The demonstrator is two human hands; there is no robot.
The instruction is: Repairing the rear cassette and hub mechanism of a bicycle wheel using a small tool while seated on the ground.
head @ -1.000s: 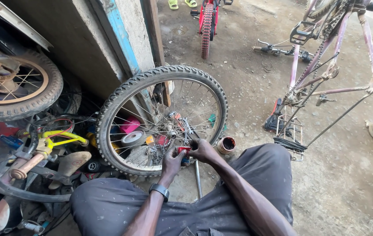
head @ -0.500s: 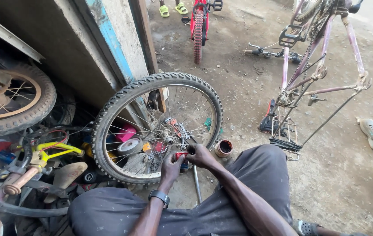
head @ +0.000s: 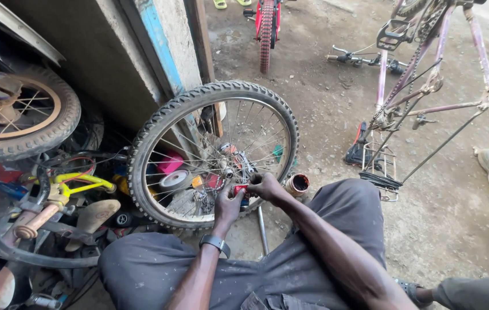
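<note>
Both hands meet just in front of the knees, at the near rim of the wheel (head: 213,155). The left hand (head: 228,205) is curled shut around a small red part (head: 239,189), and the right hand (head: 267,186) pinches the same part from the other side, fingers closed. The part sits close to the hub (head: 228,162), touching or just clear of the spokes; which, I cannot tell. To do this well, I judge the wheel should stay braced upright against the wall while the left hand holds firm and the right works with small, even moves, clear of the spokes. A small tin (head: 297,185) stands just right of the hands. Farther off, an upturned purple bike frame (head: 422,86) rests on the dirt ground (head: 324,103).
</note>
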